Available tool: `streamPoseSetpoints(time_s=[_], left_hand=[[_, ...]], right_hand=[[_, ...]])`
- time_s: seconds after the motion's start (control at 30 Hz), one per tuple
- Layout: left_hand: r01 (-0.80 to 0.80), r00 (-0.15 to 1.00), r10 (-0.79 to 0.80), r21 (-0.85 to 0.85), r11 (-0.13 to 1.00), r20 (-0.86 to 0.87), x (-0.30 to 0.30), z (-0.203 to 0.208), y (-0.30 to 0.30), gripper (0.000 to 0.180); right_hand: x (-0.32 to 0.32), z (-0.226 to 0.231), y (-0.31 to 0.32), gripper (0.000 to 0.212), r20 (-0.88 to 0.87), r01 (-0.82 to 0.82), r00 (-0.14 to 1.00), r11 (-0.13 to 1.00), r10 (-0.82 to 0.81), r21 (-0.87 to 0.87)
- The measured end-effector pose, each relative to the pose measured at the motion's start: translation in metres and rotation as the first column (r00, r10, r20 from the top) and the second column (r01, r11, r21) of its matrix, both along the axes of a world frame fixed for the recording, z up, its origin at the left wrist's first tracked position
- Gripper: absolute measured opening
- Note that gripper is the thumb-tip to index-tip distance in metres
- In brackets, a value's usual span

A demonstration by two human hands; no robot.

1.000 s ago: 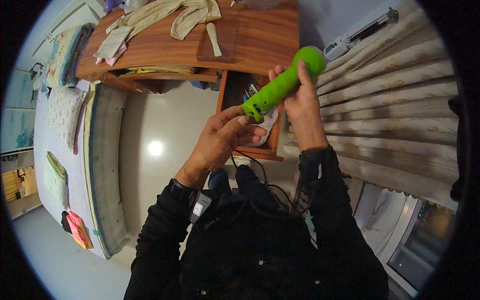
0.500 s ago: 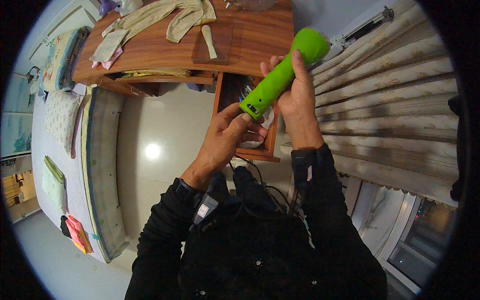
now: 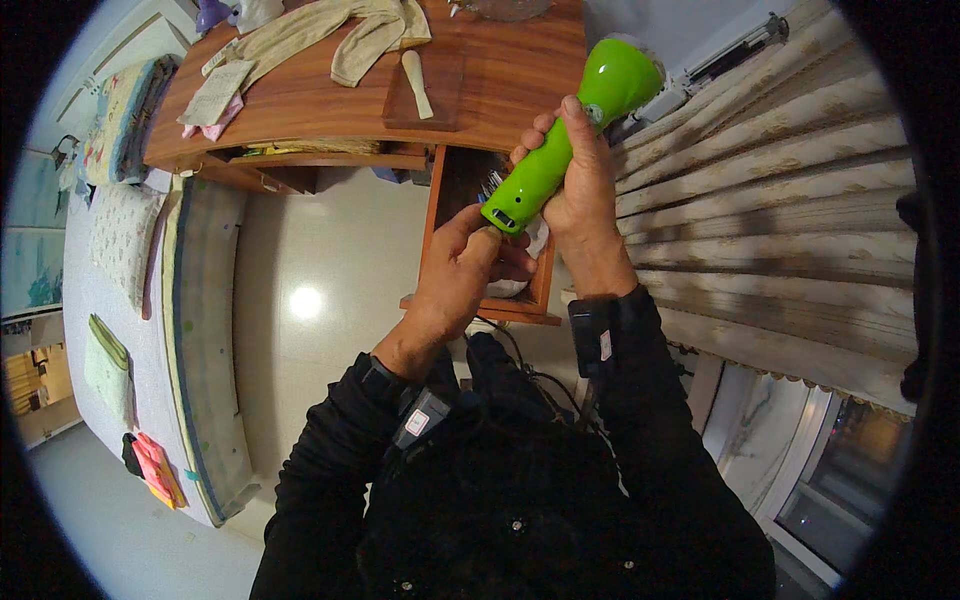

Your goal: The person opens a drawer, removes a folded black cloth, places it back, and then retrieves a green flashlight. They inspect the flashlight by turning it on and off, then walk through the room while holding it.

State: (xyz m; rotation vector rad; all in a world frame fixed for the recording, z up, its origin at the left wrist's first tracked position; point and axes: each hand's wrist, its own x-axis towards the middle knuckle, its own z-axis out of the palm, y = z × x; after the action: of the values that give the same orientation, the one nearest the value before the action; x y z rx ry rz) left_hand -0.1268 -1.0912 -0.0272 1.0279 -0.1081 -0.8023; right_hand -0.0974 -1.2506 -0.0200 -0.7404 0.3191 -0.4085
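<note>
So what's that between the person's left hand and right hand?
A green flashlight, as the head view shows: its narrow end is at the left hand, while the right hand wraps around it below the wide head.

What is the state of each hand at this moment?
Left hand: closed on the tail end of the green flashlight.
Right hand: closed, holding the same flashlight around its body.

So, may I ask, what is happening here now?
A person holds a green flashlight, the right-hand grip wrapped around its body and the left-hand grip at its narrow end. The wide end points away from the person, to the right. Below the narrow end, a drawer of the wooden desk stands open.
</note>
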Motion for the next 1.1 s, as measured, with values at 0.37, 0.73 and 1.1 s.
streamPoseSetpoints(time_s=[0.37,0.73,1.1], left_hand=[[0.0,0.998,-0.005,-0.061,0.998,-0.068,0.007,0.005,-0.001,0.032],[-0.007,0.996,0.003,-0.045,0.999,-0.084,0.006,0.01,-0.002,0.03],[0.027,0.985,-0.033,-0.039,0.999,-0.171,0.002,0.003,-0.001,0.026]], right_hand=[[0.003,-0.017,-0.012,0.032,-0.075,-0.046,0.995,0.957,0.071,0.285],[0.003,-0.016,-0.009,0.033,-0.075,-0.025,0.996,0.967,0.045,0.255],[-0.004,0.001,0.006,0.035,-0.058,-0.005,0.998,0.999,0.008,0.043]])
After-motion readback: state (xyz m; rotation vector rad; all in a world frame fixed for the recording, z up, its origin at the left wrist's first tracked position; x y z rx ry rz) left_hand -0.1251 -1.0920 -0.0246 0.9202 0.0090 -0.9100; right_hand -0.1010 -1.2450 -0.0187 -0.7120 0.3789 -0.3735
